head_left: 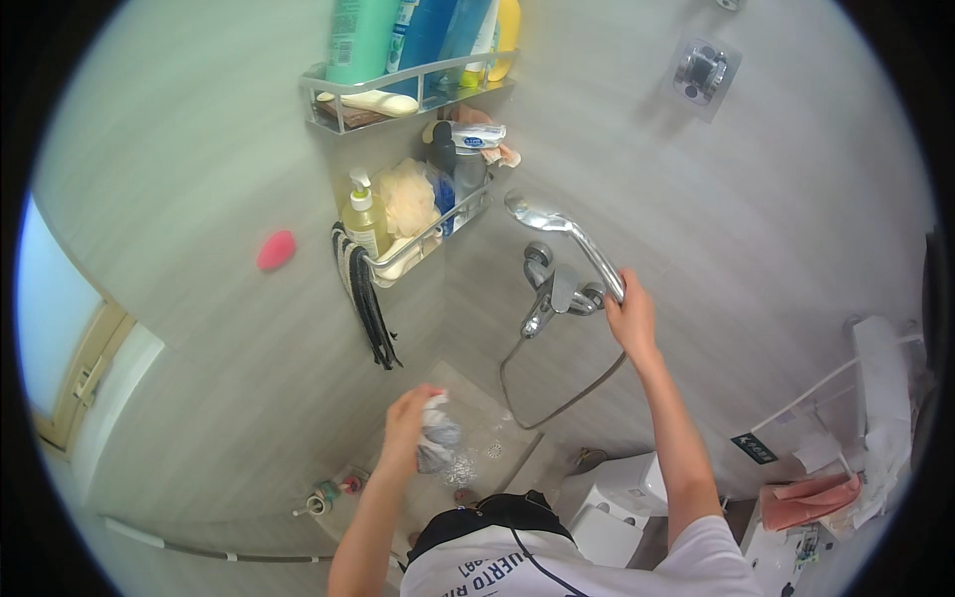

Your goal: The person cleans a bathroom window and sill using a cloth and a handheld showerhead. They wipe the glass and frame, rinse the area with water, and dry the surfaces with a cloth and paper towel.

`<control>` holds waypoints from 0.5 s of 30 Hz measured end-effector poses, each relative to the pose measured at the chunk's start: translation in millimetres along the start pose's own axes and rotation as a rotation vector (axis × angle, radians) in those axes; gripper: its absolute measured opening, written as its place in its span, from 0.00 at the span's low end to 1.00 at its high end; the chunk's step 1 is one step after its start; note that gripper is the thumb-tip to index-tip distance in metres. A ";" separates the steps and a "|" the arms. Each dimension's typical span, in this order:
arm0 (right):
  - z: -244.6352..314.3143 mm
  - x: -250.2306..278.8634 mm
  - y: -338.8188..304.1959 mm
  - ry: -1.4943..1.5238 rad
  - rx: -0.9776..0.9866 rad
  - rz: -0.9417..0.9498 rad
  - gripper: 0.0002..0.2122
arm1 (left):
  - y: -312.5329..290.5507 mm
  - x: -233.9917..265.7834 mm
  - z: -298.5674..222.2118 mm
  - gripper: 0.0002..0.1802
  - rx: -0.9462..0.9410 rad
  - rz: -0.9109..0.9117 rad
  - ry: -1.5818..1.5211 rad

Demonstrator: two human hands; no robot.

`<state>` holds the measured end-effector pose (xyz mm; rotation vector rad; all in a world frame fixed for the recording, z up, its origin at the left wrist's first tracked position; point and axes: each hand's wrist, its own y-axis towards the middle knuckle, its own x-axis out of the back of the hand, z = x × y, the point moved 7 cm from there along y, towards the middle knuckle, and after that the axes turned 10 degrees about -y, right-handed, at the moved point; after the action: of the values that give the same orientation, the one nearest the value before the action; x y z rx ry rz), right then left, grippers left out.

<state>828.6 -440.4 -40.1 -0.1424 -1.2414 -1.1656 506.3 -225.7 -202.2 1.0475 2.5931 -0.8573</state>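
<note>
High on the right, my right hand [634,316] is closed round the handle of a chrome shower head [567,227], its round end toward the corner shelves. A grey hose [587,393] loops down below it. Behind is a chrome mixer tap [557,291] on the wall. My left hand [403,426] hangs lower over the floor, its fingers closed on a crumpled white-grey cloth [438,438]. Just under the cloth, a bright splashed patch [460,470] glistens on the floor. Whether water leaves the shower head cannot be made out.
Two metal corner shelves [438,242] hold several bottles, a pump bottle [364,214] and a bath puff [410,197]. Dark striped straps [366,298] dangle from the lower one. A pink oval [277,250] is on the left wall. A white toilet [609,527] stands at lower right.
</note>
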 end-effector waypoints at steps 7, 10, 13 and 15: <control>-29.3 -58.7 30.9 -0.124 0.260 0.094 0.21 | -29.7 46.7 11.4 0.27 0.133 -0.039 -0.726; -37.3 -75.4 28.4 -0.358 0.336 0.102 0.22 | -39.0 49.5 9.3 0.31 0.108 -0.016 -0.870; -21.8 -88.7 22.6 -0.606 0.500 0.009 0.24 | -49.6 53.3 6.4 0.31 0.061 0.039 -0.976; -13.0 -93.9 24.9 -0.679 0.516 0.025 0.24 | -54.1 54.9 3.7 0.29 0.030 0.052 -1.035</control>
<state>867.8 -380.3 -106.9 -0.1710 -2.0949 -0.7518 429.2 -228.1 -203.4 0.4498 1.6675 -1.0478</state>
